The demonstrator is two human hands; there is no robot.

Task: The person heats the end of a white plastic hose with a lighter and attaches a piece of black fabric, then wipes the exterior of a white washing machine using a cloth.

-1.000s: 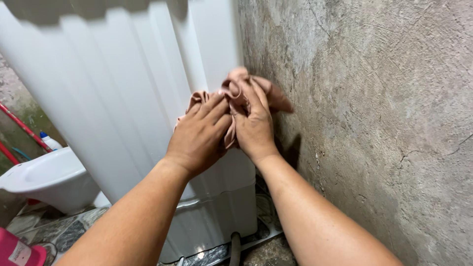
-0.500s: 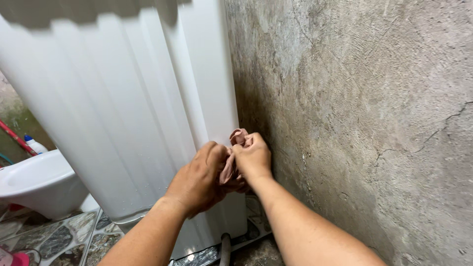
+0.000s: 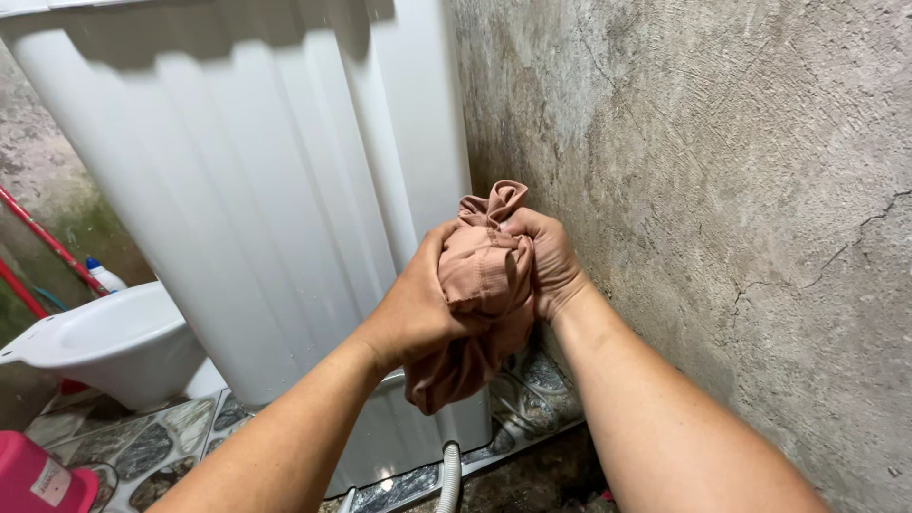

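Note:
A bunched-up pinkish-brown cloth (image 3: 483, 285) is gripped between both hands in front of a white ribbed machine body (image 3: 266, 218). My left hand (image 3: 413, 309) clasps the cloth from the left, fingers wrapped around its lower part. My right hand (image 3: 548, 261) squeezes it from the right, next to the rough grey wall (image 3: 722, 190). A knot of fabric sticks up above the fingers and a loose end hangs below the hands.
A white toilet bowl (image 3: 104, 342) stands at the left with a spray bottle (image 3: 103, 275) and red handles (image 3: 47, 242) behind it. A pink container (image 3: 38, 480) sits bottom left. A grey hose (image 3: 448, 475) lies on the stone-patterned floor (image 3: 152, 446).
Both hands have come away from the wall and lowered toward me with the cloth, which is now bunched tighter between them.

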